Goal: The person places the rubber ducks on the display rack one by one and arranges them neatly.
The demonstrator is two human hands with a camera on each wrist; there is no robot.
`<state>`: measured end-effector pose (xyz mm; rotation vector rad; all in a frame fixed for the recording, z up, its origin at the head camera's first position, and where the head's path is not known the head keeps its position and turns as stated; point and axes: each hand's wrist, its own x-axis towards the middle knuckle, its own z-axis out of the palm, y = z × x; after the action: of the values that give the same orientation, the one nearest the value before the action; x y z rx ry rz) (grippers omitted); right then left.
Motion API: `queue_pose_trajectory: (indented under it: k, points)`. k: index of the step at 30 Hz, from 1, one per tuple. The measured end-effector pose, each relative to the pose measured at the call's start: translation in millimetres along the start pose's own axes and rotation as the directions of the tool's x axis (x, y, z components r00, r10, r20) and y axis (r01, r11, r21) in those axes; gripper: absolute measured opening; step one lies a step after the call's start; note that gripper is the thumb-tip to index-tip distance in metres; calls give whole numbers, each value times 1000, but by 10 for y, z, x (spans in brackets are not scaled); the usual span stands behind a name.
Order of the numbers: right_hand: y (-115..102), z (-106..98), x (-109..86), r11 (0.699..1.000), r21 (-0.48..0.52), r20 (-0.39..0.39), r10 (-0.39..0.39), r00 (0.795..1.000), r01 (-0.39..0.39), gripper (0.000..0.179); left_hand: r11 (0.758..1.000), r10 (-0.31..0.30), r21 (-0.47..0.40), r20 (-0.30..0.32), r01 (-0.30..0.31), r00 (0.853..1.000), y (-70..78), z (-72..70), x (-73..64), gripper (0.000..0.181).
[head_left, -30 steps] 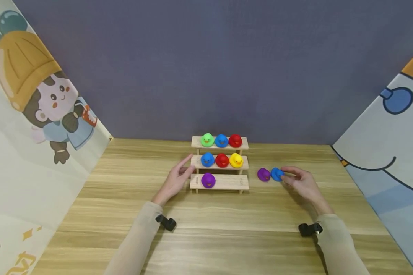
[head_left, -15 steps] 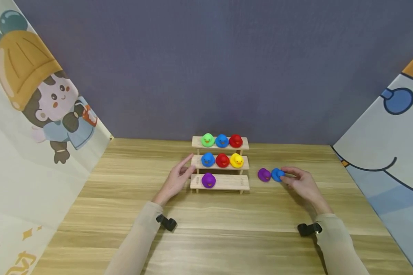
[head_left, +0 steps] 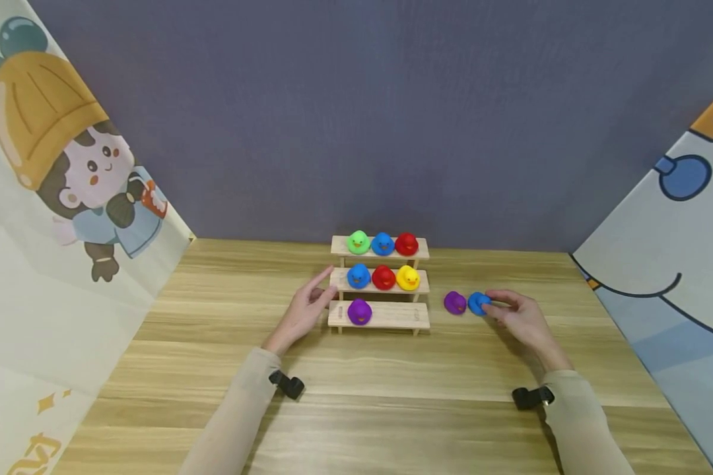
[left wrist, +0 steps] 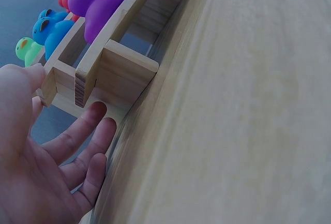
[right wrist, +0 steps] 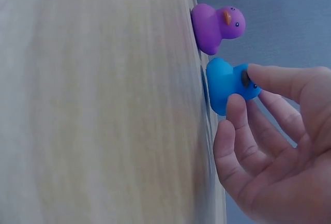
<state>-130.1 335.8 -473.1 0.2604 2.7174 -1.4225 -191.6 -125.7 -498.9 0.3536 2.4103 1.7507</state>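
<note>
My right hand (head_left: 519, 321) pinches a blue rubber duck (right wrist: 223, 87) between thumb and fingers, low at the tabletop. Just left of that duck, a purple duck (head_left: 455, 303) stands on the table. My left hand (head_left: 302, 315) is at the left end of a three-step wooden rack (head_left: 395, 315), fingers extended and thumb by the middle step. On the bottom step sits another purple duck (left wrist: 98, 6). The middle step bears a blue duck (head_left: 358, 276), a red duck (head_left: 383, 278) and a yellow duck (head_left: 408, 278). Green (head_left: 358, 242), blue and red ducks line the top step.
The wood-grain table (head_left: 368, 409) runs back to a dark grey-blue partition (head_left: 380, 125). White panels with cartoon prints (head_left: 89, 165) flank it on both sides. Each wrist wears a small black camera (head_left: 288, 384).
</note>
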Motion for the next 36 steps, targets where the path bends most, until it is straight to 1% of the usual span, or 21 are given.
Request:
queue_pose_trajectory:
  k: [9,15,22,28,31,36]
  points:
    - [-35,-29,-46,999,33,-19,-1,1000,1,56,1000,10,4,3,-10,1000,15,0,-8,59]
    - [-53,-63,-74,1000,30,-34,-1,999,2,57,1000,7,4,-3,-7,1000,27,-3,-16,58]
    - [-83,-77,-89,1000,25,-51,-5,999,7,59,1000,-8,1,-7,8,1000,39,-1,-26,58]
    - [-131,-73,-135,1000,13,-64,-2,998,3,59,1000,-26,-5,4,26,1000,35,-4,-19,59]
    - [-148,-72,-161,1000,9,-63,-2,998,2,60,999,-40,-10,20,40,999,89,-22,-28,59]
    - [-167,-70,-197,1000,1,-68,-9,998,10,60,999,-42,-14,43,43,998,338,-69,-117,58]
